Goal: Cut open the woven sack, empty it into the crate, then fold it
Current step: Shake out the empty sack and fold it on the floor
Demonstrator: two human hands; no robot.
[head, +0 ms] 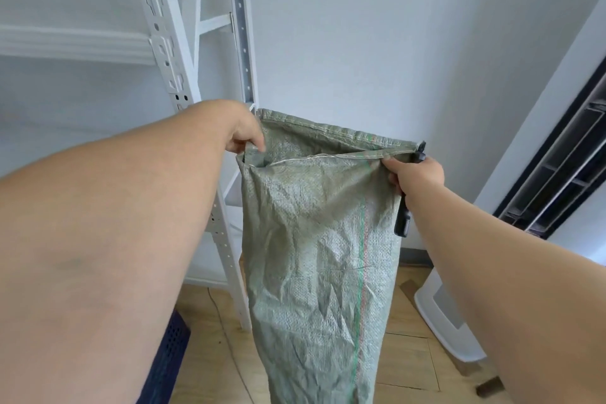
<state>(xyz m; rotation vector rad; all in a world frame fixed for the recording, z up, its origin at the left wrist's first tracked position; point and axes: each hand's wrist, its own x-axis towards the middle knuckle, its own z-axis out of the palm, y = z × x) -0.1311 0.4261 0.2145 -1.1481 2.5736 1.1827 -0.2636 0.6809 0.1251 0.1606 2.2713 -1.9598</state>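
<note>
A grey-green woven sack (314, 256) with a thin green and red stripe hangs upright in front of me, limp and creased, its mouth open at the top. My left hand (244, 133) pinches the left corner of the sack's rim. My right hand (414, 174) grips the right corner of the rim together with a black-handled cutter (404, 220), whose handle points down beside the sack. A dark blue perforated crate (170, 357) shows at the lower left, mostly hidden behind my left arm.
A white metal shelving rack (170, 52) stands at the left against the white wall. A white plastic object (442, 315) sits on the wooden floor at the right. A dark-framed panel (557, 174) runs along the right edge.
</note>
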